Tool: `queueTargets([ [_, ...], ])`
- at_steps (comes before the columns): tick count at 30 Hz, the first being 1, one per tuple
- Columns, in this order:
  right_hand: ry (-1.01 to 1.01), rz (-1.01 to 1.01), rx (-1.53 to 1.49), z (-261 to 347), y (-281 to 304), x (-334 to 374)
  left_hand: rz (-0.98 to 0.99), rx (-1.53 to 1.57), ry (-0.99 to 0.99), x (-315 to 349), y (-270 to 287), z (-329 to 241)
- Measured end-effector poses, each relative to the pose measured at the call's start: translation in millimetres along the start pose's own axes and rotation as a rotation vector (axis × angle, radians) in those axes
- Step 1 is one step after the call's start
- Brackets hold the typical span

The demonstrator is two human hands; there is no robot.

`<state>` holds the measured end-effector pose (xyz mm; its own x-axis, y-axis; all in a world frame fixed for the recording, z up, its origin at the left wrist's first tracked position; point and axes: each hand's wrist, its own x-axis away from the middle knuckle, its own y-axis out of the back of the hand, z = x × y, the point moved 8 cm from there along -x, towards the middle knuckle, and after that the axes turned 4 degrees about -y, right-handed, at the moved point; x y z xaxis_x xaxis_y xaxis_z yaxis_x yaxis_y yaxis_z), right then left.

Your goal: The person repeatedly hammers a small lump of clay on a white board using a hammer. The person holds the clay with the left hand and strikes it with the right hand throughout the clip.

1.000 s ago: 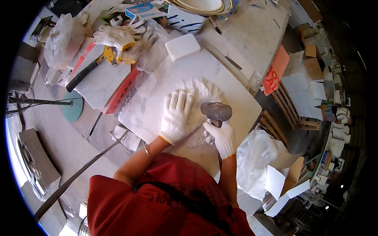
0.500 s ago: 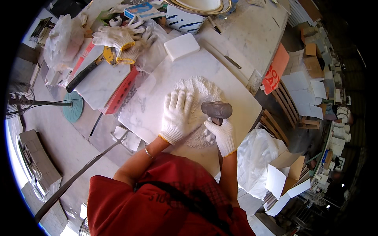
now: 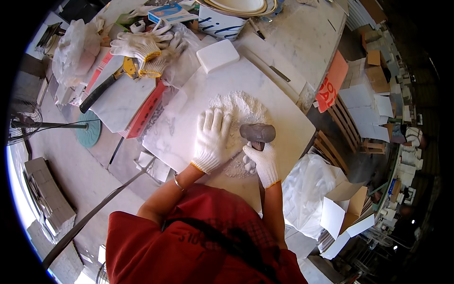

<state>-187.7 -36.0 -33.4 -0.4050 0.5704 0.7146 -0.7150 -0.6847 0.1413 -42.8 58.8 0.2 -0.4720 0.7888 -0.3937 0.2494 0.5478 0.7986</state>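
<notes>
My right hand (image 3: 263, 163), in a white knit glove, is wrapped round the short handle of a hammer. The dark, blunt hammer head (image 3: 257, 132) is over the right side of a heap of white powder and crumbs (image 3: 241, 108). My left hand (image 3: 212, 137), gloved the same way, lies flat with its fingers stretched out at the heap's left edge. Whether something lies under its palm is hidden. Both hands are over a pale marble slab (image 3: 288, 118). A white rounded block (image 3: 218, 56) rests at the slab's far edge.
At the far left, a yellow-and-black hammer-like tool (image 3: 111, 83) and spare gloves (image 3: 142, 47) lie on boxed marble. A white bucket (image 3: 221, 22) stands at the back. Right of the slab are a plastic bag (image 3: 307, 194), an open carton (image 3: 347, 213) and a wooden pallet (image 3: 333, 151).
My right hand and the hammer have shifted slightly left and the head sits a touch lower. My left hand stays in place.
</notes>
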Motion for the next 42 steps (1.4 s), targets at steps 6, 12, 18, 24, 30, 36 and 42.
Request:
queueTargets([
  [6,0.095,-0.061,0.052,18.3,2.8,27.1,0.040,0.042,0.020,1.7,-5.1,5.8],
  [12,0.059,0.023,0.132,-7.5,-12.1,-21.1,0.073,-0.056,-0.002,-0.1,-1.4,-0.3],
  [18,0.052,0.002,0.065,26.2,2.9,20.4,0.044,0.022,0.044,1.7,-8.5,7.3],
  [24,0.125,0.001,0.088,6.4,-8.9,1.6,0.148,0.012,0.038,1.8,-7.2,4.7],
  [30,-0.106,0.082,0.052,-11.4,-6.7,-15.2,0.084,0.013,0.027,1.1,-3.2,4.8],
  [36,0.166,-0.031,-0.015,31.7,2.4,29.0,0.080,0.008,0.028,2.0,-5.6,7.0],
  [42,0.048,0.046,0.138,-7.7,-19.3,-23.3,0.127,-0.043,0.030,-2.1,-4.2,3.3],
])
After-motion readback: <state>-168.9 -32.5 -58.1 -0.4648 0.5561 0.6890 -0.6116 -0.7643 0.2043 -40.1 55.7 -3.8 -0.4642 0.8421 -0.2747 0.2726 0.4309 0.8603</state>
